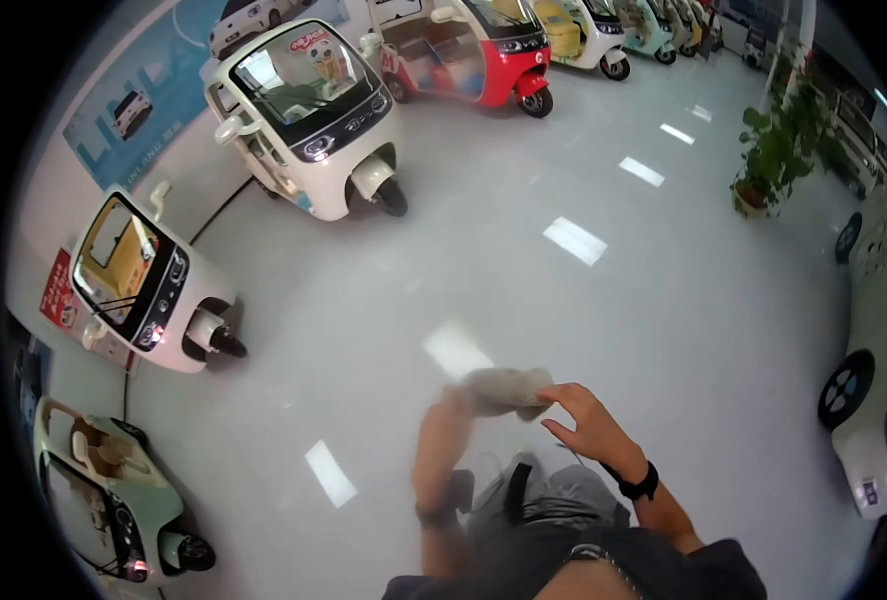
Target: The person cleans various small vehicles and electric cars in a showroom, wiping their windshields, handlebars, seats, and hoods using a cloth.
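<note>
Grey-beige and soft-looking, a bundle (pixel 504 388) is held up between two bare hands, in front of the wearer's body and above a glossy grey floor (pixel 504 270) in a vehicle showroom. Blur hides the fingers of the left hand (pixel 446 405), at one end of the bundle; whether they are clenched on it, the picture cannot tell. The right hand (pixel 589 425) has its fingers loosely spread at the other end, fingertips against the bundle and thumb lowered away from it. Good handling would call for a steady hold on the left while the right works lightly along the edge, without tugging the soft material out of shape. Dark bands circle both wrists, above grey trousers (pixel 574 495).

Beyond, white three-wheelers (pixel 359 150) and a red one (pixel 509 60) line the wall, with a white car (pixel 869 330) and a potted plant (pixel 779 155) opposite. Lettering on the blue wall banner (pixel 159 100) reads in part "INLANG"; the writing on the red poster (pixel 59 290) and the red windscreen sticker (pixel 311 40) is too small to make out.
</note>
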Demonstrator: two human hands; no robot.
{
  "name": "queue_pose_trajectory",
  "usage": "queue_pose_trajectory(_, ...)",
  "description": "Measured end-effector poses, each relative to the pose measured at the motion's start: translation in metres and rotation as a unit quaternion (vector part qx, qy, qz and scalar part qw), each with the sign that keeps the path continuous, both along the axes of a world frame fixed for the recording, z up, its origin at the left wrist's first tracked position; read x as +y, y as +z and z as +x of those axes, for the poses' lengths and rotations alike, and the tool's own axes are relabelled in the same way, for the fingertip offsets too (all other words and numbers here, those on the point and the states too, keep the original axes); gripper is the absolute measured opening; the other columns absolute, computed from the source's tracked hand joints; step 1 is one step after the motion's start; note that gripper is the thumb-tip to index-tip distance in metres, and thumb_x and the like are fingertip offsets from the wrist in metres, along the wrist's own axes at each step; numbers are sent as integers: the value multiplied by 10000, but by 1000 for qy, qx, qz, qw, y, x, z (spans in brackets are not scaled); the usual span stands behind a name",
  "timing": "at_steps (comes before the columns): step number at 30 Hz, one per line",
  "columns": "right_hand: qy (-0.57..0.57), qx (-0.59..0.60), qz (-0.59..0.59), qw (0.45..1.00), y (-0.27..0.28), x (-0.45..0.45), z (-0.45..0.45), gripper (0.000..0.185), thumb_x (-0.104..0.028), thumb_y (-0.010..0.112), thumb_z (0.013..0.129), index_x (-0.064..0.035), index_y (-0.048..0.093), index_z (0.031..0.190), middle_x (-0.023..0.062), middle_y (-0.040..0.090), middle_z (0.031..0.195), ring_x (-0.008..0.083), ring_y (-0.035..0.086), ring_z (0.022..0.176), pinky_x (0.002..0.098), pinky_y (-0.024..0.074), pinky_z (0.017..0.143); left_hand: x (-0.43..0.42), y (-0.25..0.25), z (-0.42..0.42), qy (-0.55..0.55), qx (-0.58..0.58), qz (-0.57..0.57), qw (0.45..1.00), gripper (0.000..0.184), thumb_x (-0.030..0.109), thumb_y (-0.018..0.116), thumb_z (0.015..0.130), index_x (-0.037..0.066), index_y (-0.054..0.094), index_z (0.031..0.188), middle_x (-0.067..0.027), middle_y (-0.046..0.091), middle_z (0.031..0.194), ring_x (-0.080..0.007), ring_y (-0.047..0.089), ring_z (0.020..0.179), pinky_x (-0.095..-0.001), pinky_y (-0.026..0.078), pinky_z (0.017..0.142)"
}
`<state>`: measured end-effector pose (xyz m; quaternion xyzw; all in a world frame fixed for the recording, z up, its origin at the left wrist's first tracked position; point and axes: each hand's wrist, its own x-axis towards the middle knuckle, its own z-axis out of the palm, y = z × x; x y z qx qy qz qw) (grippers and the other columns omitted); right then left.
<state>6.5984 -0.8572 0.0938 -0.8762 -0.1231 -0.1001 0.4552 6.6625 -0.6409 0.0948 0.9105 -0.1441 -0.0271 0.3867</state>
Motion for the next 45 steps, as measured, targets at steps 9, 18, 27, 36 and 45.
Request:
queue_pose_trajectory(9, -140, 67, 108, 982, -46, -98, 190, 617, 11, 691, 658, -44, 449, 1223, 128, 497, 1207, 248, 452, 1155, 336, 350, 971, -110, 16, 192, -262, 84, -71, 959, 191, 164, 524, 848, -6, 507, 933, -213, 541, 896, -343, 520, 808, -386, 422, 725)
queue_pose_trajectory(18, 61, 113, 147, 981, -18, -164, 493, 566, -51, 644, 740, -41, 428, 1264, 111, 546, 1130, 203, 537, 1015, 309, 410, 889, -141, 43, 416, -3, 50, -83, 995, 146, 102, 501, 879, 1, 447, 969, -173, 561, 850, -287, 547, 738, -331, 431, 653)
queue_pose_trajectory(27, 399, 322, 254, 820, 16, -157, 741, 623, -64, 617, 805, -111, 319, 1350, 61, 392, 1298, 137, 482, 1058, 295, 452, 860, -155, 14, 599, 242, 52, -252, 935, 76, 119, 444, 919, 51, 426, 891, 6, 449, 775, -60, 415, 692, -206, 375, 632)
queue_pose_trajectory(36, 175, 295, 437, 832, -7, -197, 956, 495, 37, 590, 773, -42, 429, 1235, 67, 518, 1140, 137, 503, 1057, 278, 434, 887, -177, -20, 913, 105, 52, -224, 968, 115, 145, 461, 905, 52, 429, 846, 14, 411, 764, -75, 375, 729, -202, 331, 695)
queue_pose_trajectory(45, 7, 204, 445, 872, 12, -271, 1149, 568, 62, 613, 748, -46, 378, 1254, 67, 556, 1041, 117, 555, 923, 247, 463, 764, -246, 24, 1148, -58, 86, -282, 954, 149, 76, 469, 871, 3, 476, 1001, -60, 481, 903, -150, 455, 883, -263, 358, 836)
